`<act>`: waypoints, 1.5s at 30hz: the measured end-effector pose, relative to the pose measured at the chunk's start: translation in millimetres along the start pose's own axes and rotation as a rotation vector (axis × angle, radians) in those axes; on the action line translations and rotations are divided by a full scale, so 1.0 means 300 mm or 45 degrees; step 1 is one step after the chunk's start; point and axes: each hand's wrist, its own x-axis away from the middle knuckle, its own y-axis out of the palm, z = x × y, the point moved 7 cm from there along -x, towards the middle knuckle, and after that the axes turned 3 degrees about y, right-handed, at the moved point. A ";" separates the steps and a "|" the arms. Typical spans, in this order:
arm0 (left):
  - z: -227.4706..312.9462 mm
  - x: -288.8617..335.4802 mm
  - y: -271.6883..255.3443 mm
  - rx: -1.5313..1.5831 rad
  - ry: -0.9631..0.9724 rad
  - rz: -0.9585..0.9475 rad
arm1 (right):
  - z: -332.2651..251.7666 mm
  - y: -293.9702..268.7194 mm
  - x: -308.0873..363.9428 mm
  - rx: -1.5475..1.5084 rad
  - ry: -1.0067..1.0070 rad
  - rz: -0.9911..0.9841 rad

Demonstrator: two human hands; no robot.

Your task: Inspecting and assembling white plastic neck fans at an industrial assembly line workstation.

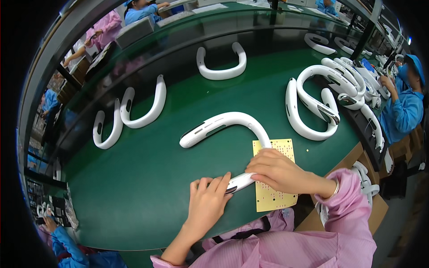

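Observation:
A white U-shaped neck fan [232, 119] with long vents lies on the green table in front of me, its open side toward the left. My left hand [208, 197] has its fingers curled over the near end, where a dark vent shows. Around the near part of the curve, my right hand [275, 169] grips the fan with bent fingers; whatever lies under them is hidden. Beneath the right hand and the curve, partly covered, is a yellow sheet [271, 202] with rows of small dark marks and holes.
More neck fans stand at the left [149, 117], at the far middle [222, 75] and in an overlapping group at the right [308, 133]. A dark belt [375, 152] with fans runs along the right edge, beside a co-worker in blue [404, 105]. A cardboard box [377, 210] sits below.

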 end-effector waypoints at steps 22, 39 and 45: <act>-0.060 -0.039 0.023 0.302 -0.058 0.203 | 0.011 0.104 -0.070 0.115 -0.022 -0.126; -0.039 -0.082 -0.028 0.102 0.097 0.229 | 0.132 -0.115 -0.069 -0.357 0.253 0.352; -0.200 -0.448 -0.162 0.265 -0.002 0.638 | 0.497 -0.364 -0.188 0.272 0.505 0.581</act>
